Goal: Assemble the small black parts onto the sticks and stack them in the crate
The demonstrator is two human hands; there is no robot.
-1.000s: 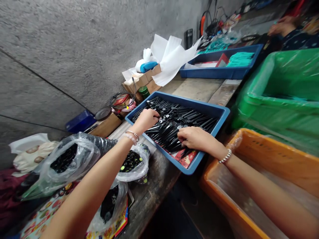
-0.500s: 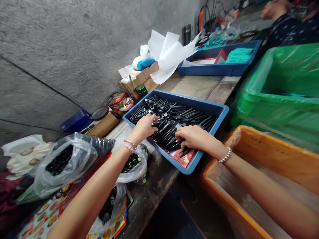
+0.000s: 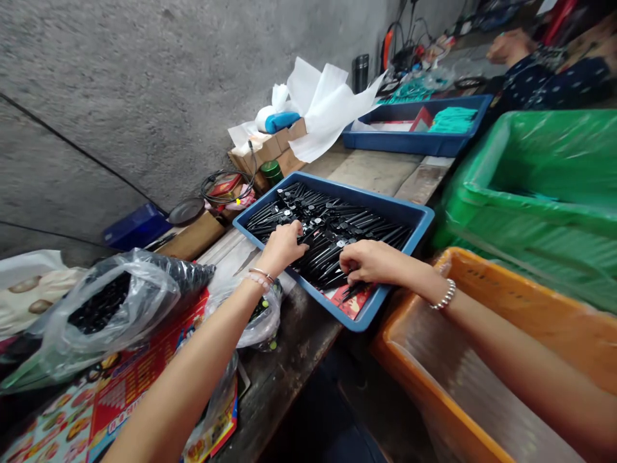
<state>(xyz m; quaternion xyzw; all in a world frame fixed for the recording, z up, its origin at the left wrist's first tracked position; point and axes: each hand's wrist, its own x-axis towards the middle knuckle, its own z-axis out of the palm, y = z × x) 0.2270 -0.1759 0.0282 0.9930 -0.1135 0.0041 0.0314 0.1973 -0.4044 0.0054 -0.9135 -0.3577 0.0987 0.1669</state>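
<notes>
A blue tray on the workbench is filled with many black slender pieces, some with small shiny flat ends. Over the tray's near-left side is my left hand, its fingers curled down at the pieces; what lies between the fingertips is hidden. My right hand is closed at the tray's near-right corner, with dark tips of a few black pieces showing below its fingers. Beneath them, a red printed sheet shows on the tray bottom.
An orange crate and a green lined crate stand at the right. Plastic bags lie at left. Behind are white foam sheets and another blue tray with teal pieces. A co-worker's sleeve shows at upper right.
The view has shifted slightly, so the tray sits a little further left. My left hand's fingers have curled further down at the pieces; my right hand stays near the same corner.
</notes>
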